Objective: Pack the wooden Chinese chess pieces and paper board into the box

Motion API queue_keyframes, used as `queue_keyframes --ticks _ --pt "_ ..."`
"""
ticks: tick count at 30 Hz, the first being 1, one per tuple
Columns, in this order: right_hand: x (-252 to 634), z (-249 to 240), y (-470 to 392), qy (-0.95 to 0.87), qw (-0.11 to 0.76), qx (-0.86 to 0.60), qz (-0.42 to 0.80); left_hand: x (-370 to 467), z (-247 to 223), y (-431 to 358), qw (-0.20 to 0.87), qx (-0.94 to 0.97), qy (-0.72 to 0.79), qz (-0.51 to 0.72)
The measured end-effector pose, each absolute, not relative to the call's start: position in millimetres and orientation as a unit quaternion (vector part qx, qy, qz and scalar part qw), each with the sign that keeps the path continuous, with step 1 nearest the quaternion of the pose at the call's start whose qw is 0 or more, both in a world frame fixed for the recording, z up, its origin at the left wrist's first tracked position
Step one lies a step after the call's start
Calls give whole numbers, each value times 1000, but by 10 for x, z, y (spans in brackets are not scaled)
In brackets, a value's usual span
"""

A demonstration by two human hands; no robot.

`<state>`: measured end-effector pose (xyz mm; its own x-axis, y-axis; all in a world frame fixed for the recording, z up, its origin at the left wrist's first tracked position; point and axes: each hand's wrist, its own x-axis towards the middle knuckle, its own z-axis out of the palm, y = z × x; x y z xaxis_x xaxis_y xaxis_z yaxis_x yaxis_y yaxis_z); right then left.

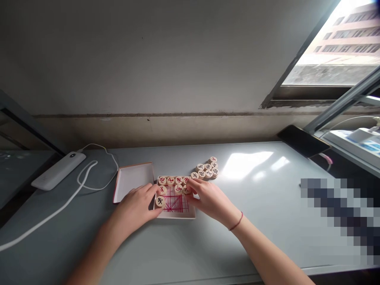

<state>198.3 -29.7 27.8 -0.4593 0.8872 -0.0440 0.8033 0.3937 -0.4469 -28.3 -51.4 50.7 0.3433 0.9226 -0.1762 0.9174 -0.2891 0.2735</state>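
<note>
A shallow white box (178, 215) stands on the desk with round wooden Chinese chess pieces in it. Red-marked pieces (170, 181) form a row along its far side, and others lie just below them. My left hand (138, 204) is at the box's left edge, its thumb and index finger closed around a black-marked Chinese chess piece (160, 202). At the right side, my right hand (209, 196) pinches a red-marked piece (186, 189), which its fingers partly cover. Red lines of a folded board sheet (175, 204) show on the box floor.
Several black-marked pieces (208, 173) are grouped beyond the box's right corner. The box lid (133, 178) lies open side up at the left. Further left are a white power bank (59, 170) and a white cable (63, 206). A dark phone (303, 141) leans at the back right.
</note>
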Motion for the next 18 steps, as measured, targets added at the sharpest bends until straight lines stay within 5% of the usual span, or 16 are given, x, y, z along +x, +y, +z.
queue_keyframes --ticks 12,18 --pt "2077 311 -236 -821 168 -491 236 -234 413 -461 127 865 484 27" --pt "2561 389 272 -671 245 -689 120 -280 642 -305 213 841 493 66"
